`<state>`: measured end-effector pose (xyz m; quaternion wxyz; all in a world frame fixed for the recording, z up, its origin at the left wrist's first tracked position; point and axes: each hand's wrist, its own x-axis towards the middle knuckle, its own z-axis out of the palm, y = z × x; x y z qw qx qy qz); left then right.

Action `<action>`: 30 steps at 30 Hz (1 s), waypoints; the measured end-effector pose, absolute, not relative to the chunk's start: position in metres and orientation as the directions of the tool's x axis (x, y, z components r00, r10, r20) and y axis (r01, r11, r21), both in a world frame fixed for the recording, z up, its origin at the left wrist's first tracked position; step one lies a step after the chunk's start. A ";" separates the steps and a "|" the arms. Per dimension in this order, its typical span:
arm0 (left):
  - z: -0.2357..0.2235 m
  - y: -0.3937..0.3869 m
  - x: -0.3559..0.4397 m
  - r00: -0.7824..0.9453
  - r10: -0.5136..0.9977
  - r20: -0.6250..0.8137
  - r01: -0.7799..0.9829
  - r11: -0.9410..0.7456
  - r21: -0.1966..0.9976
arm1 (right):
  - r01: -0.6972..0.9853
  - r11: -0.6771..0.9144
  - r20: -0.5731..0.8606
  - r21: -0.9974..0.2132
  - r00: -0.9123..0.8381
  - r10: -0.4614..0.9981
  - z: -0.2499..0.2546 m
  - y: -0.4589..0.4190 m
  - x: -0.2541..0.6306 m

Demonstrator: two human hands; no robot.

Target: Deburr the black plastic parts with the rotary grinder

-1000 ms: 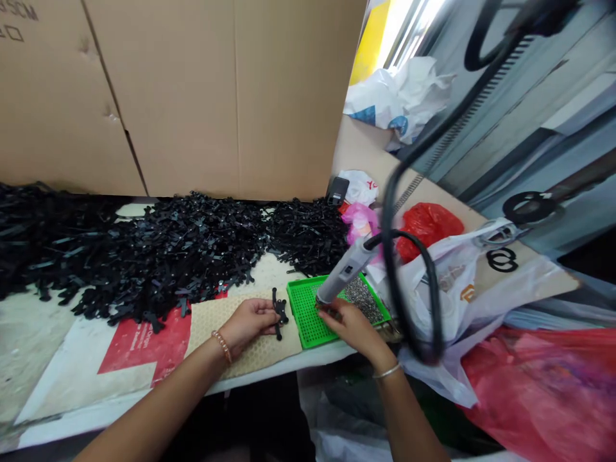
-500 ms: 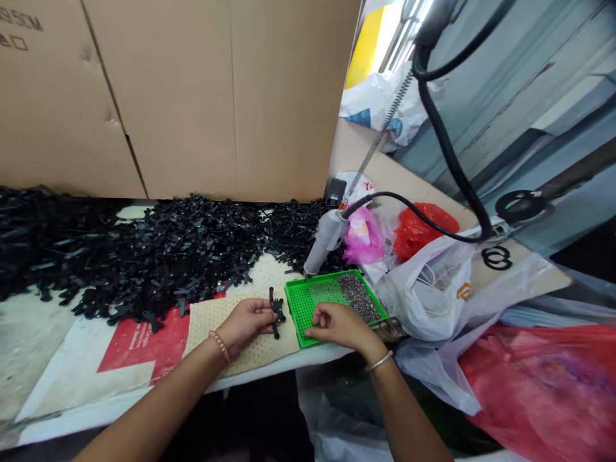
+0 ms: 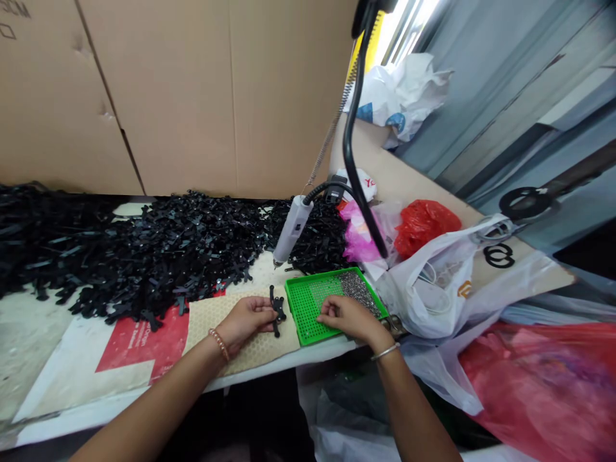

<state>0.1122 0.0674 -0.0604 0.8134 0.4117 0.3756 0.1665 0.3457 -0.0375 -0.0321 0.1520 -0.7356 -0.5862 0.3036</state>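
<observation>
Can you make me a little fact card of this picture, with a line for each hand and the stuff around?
Left hand: holding a small black branched part over a tan patterned mat
Right hand: over a green perforated tray; can't tell if it holds anything
In the tray: small silvery pieces
Gray cylindrical tool: hanging from a coiled spring, neither hand on it
Behind: big heap of black parts, brown cardboard

Left hand gripping black part, right hand over green tray, grey tool hanging
</observation>
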 end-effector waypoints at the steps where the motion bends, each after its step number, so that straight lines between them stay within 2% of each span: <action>1: -0.061 0.068 0.112 0.663 0.579 -0.474 0.039 0.606 0.795 | 0.731 -0.239 -0.230 -0.639 0.115 0.967 -0.032 -0.039 0.346; 3: -0.064 0.068 0.113 0.668 0.573 -0.475 0.043 0.607 0.793 | 0.616 -0.161 -0.107 -0.771 0.123 0.987 -0.032 -0.037 0.342; 6: -0.066 0.069 0.113 0.668 0.572 -0.476 0.043 0.610 0.792 | 0.403 0.005 0.106 -0.915 0.228 0.968 -0.032 -0.019 0.320; 10: -0.063 0.067 0.112 0.670 0.594 -0.446 0.016 0.589 0.808 | 0.199 0.267 0.312 -0.943 0.249 0.917 -0.026 0.024 0.275; 12: -0.061 0.066 0.111 0.682 0.599 -0.420 -0.005 0.578 0.816 | 0.103 0.346 0.361 -0.933 0.221 0.906 -0.019 0.041 0.253; 16: -0.060 0.066 0.111 0.686 0.590 -0.427 -0.001 0.587 0.810 | 0.008 0.326 0.322 -0.945 0.188 0.928 0.001 0.045 0.232; 21: -0.062 0.067 0.113 0.671 0.583 -0.458 0.012 0.610 0.792 | 0.217 0.282 0.346 -0.935 0.370 0.862 0.010 0.018 0.248; 23: -0.063 0.068 0.113 0.670 0.578 -0.465 0.020 0.612 0.790 | 0.229 0.238 0.317 -0.944 0.429 0.846 0.004 0.006 0.258; 27: -0.063 0.068 0.113 0.674 0.569 -0.471 0.024 0.621 0.783 | 0.037 0.181 0.175 -0.983 0.506 0.845 -0.021 -0.015 0.268; 30: -0.062 0.067 0.113 0.667 0.573 -0.477 0.024 0.623 0.782 | -0.053 0.204 0.141 -0.978 0.557 0.819 -0.038 -0.023 0.266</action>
